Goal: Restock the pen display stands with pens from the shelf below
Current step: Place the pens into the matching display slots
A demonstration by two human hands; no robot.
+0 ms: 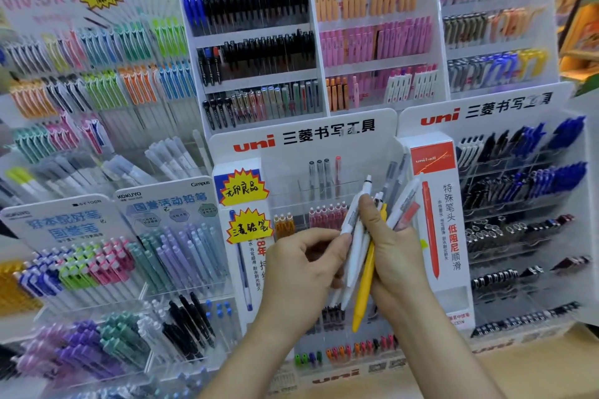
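My right hand grips a bundle of pens in front of the middle uni display stand. The bundle holds white pens, one yellow pen, grey ones and a red-capped one, fanned upward. My left hand pinches one white pen of the bundle between thumb and fingertips. Behind the hands, the stand's clear tiers hold a few grey and red pens at the top, orange and pink-capped ones in the middle, small coloured ones at the bottom.
A second uni stand with black and blue pens is at the right. Kokuyo stands with pastel pens sit at the left. Tall racks of black, orange and pink pens rise behind. A wooden shelf edge runs below.
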